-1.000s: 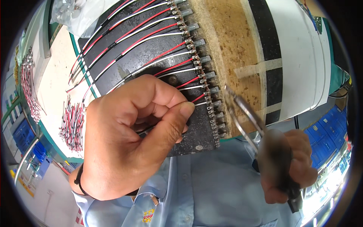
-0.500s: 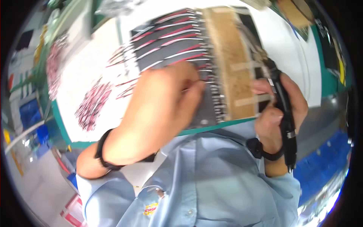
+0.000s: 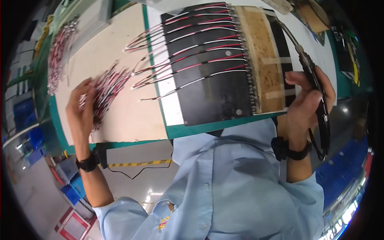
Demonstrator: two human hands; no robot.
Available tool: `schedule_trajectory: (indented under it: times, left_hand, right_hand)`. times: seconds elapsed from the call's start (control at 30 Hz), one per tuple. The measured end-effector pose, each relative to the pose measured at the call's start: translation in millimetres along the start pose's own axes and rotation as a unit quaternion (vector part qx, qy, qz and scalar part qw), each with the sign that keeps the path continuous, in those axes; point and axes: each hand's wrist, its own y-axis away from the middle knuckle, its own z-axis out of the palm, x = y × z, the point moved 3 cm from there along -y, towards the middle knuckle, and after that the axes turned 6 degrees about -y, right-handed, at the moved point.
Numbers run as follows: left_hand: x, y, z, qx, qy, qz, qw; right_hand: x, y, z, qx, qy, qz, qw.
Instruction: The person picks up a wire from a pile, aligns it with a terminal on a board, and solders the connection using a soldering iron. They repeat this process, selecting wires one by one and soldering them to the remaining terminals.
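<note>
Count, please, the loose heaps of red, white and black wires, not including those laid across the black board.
2. The nearer heap is at the left hand, which partly covers it; the farther heap lies toward the upper left. Others could be hidden.

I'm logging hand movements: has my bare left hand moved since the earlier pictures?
Yes: your bare left hand has moved left, from over the flat black rectangular board to the loose pile of thin red, white and black wires.

green work surface (image 3: 192,130), pale board (image 3: 132,116) at left — white sheet (image 3: 173,108) beside it
</note>
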Motion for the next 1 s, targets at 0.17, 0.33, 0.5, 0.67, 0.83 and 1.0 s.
schedule_trajectory:
  times: [0.17, 0.33, 0.5, 0.67, 0.83, 1.0]
  left_hand:
    - [-22.1, -7.5, -13.3, 0.096, 0.154, -0.049, 0.982]
    - [-25.8, -13.4, -20.0, 0.033, 0.104, -0.021, 0.994]
    - [12.2, -27.8, -21.1, 0.023, -0.102, 0.086, 0.991]
    - [95.0, -19.1, -32.0, 0.024, -0.016, 0.106, 0.994]
    - [178.9, 10.6, 1.2, -0.253, 0.388, -0.047, 0.885]
    - [206.1, 17.8, 13.3, -0.311, 0.371, 0.005, 0.875]
  right_hand:
    - [-4.2, -3.1, 7.3, 0.021, -0.019, -0.018, 0.999]
    - [3.8, -2.0, 2.5, 0.041, -0.015, -0.008, 0.999]
    - [1.7, -4.1, 0.1, 0.056, 0.001, -0.004, 0.998]
    - [-39.2, 0.8, 7.7, -0.027, 0.022, 0.002, 0.999]
    - [-68.0, 23.1, 40.1, -0.172, -0.107, 0.076, 0.976]
    - [-67.4, 28.1, 56.3, -0.142, -0.273, 0.117, 0.944]
